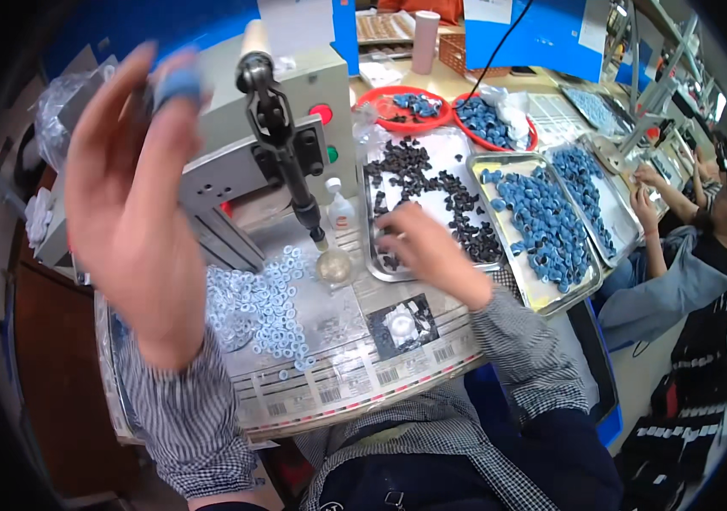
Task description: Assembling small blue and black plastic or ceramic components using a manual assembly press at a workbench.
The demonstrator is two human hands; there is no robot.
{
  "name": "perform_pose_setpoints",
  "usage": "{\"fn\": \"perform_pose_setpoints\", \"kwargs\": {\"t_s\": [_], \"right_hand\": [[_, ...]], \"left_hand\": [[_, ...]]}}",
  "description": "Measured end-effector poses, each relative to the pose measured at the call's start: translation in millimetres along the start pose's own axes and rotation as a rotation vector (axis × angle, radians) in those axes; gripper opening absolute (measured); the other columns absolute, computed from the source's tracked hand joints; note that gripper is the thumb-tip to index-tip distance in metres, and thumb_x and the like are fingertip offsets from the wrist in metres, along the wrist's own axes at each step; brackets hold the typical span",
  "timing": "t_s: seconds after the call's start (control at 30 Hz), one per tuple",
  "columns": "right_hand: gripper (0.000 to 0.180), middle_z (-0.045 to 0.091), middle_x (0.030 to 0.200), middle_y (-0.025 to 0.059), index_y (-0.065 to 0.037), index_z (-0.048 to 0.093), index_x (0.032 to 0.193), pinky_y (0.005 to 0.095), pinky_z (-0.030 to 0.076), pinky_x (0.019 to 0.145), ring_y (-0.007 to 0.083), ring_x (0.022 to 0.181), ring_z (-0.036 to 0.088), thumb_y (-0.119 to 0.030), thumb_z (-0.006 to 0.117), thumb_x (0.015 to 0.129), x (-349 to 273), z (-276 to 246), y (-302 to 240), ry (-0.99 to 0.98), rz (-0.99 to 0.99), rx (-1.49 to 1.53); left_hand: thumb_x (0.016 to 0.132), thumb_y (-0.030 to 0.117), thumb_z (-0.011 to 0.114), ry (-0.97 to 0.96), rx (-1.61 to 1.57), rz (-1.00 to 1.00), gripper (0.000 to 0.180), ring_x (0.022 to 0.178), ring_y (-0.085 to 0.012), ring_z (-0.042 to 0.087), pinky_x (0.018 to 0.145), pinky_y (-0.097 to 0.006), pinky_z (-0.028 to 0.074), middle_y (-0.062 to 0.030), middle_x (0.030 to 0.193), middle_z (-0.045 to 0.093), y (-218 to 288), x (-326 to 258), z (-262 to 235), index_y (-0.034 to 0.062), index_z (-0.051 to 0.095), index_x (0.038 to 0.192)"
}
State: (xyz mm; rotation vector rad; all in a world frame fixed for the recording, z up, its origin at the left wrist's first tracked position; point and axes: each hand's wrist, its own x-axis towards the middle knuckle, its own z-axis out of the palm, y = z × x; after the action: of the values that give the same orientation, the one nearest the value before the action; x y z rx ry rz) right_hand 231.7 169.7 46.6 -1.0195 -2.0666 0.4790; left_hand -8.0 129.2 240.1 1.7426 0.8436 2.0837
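Black small parts (431, 192) lie in a metal tray (373, 264) on the worktop (355, 375); the right hand (419, 247) is curled over them. The left hand (133, 204) is raised, released, beside the press (282, 145). White rings (265, 302) lie below.

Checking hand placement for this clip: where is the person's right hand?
In the head view, the right hand is right of centre, resting on the metal tray of small black parts, just right of the press machine.
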Motion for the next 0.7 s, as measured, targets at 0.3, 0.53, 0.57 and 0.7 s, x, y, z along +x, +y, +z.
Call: {"fn": "perform_pose_setpoints", "kwargs": {"t_s": [0.3,0.53,0.57,0.7], "right_hand": [[0.023,0.063,0.108,0.0154,-0.002,0.067,0.105,0.0401,0.047,0.091,0.0350,0.104,0.060,-0.003,0.072,0.083,-63,-146,80,0.235,0.241,-0.619],[0.023,0.065,0.109,0.0137,-0.003,0.069,0.104,0.0402,0.046,0.091,0.0326,0.104,0.059,-0.004,0.074,0.082,-13,-105,-20,0.198,-0.028,-0.440],[0.021,0.065,0.107,0.0129,-0.003,0.069,0.103,0.0403,0.047,0.090,0.0317,0.104,0.060,-0.005,0.075,0.082,-7,-100,-29,0.186,-0.048,-0.413],[0.020,0.065,0.106,0.0114,-0.002,0.069,0.100,0.0394,0.048,0.089,0.0302,0.103,0.060,-0.005,0.075,0.082,14,-93,-54,0.142,-0.192,-0.396]], "left_hand": [[0.089,-0.004,0.066,-0.186,0.110,-0.664,0.030,0.101,-0.0154,0.066,0.083,-0.028,0.054,-0.0119,0.112,0.068,-87,-171,-56,0.0000,0.061,0.118],[0.081,0.005,0.073,-0.444,0.554,-0.492,0.025,0.105,-0.0251,0.062,0.093,-0.036,0.048,-0.0114,0.108,0.071,-126,-178,-23,0.0067,0.074,0.107],[0.081,0.008,0.073,-0.455,0.604,-0.415,0.025,0.107,-0.0297,0.059,0.095,-0.039,0.046,-0.0117,0.107,0.070,-130,-178,-23,0.0061,0.074,0.106],[0.082,0.011,0.073,-0.551,0.757,-0.184,0.027,0.107,-0.0300,0.058,0.094,-0.041,0.045,-0.0107,0.108,0.070,-126,-174,-18,0.0067,0.073,0.109]]}}
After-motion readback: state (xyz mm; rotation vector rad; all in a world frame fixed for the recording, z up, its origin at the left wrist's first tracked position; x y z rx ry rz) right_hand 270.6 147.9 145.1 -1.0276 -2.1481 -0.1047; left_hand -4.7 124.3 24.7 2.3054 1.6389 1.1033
